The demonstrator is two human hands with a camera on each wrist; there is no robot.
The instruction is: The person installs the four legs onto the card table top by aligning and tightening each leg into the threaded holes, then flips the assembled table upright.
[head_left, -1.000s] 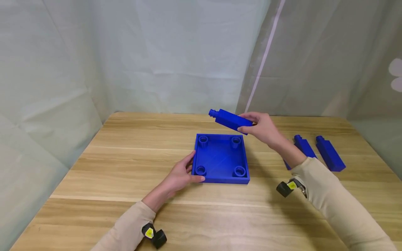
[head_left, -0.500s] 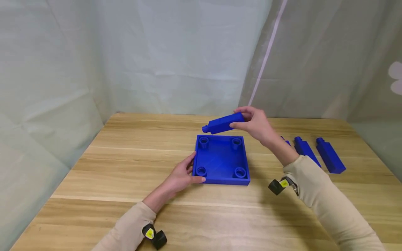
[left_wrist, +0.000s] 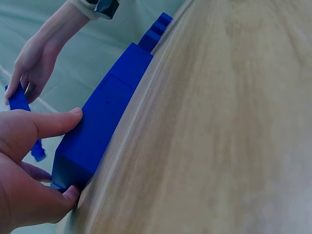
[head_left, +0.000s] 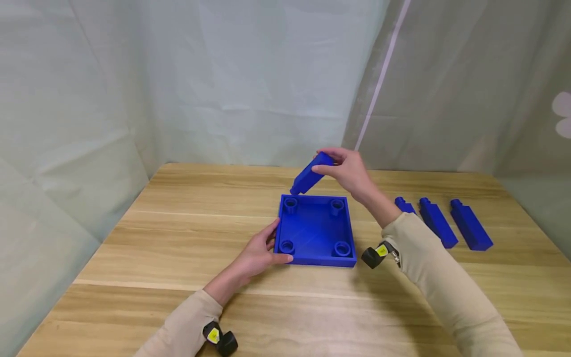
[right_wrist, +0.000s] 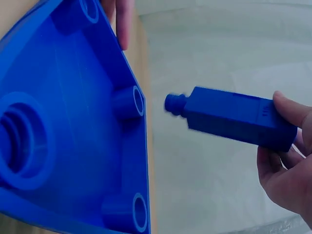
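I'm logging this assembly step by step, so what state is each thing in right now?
Blue tray: flat on the table, open side up, all four corner sockets empty.
Held blue leg: in the air, tilted, peg end pointing down over the tray's far-left socket.
Three spare legs: lying flat on the table.
Left hand: grips the tray's near-left corner.
Right hand: holds the tilted leg.

No readable text, brand or number anywhere. Only marks: small yellow stickers on the black wrist cameras (head_left: 377,254) and (head_left: 218,338), print too small to read. Blue tray (head_left: 314,233), held blue peg (head_left: 310,175) and the spare blue pegs (head_left: 470,224) on the counter (head_left: 178,238) are plain, no lettering.
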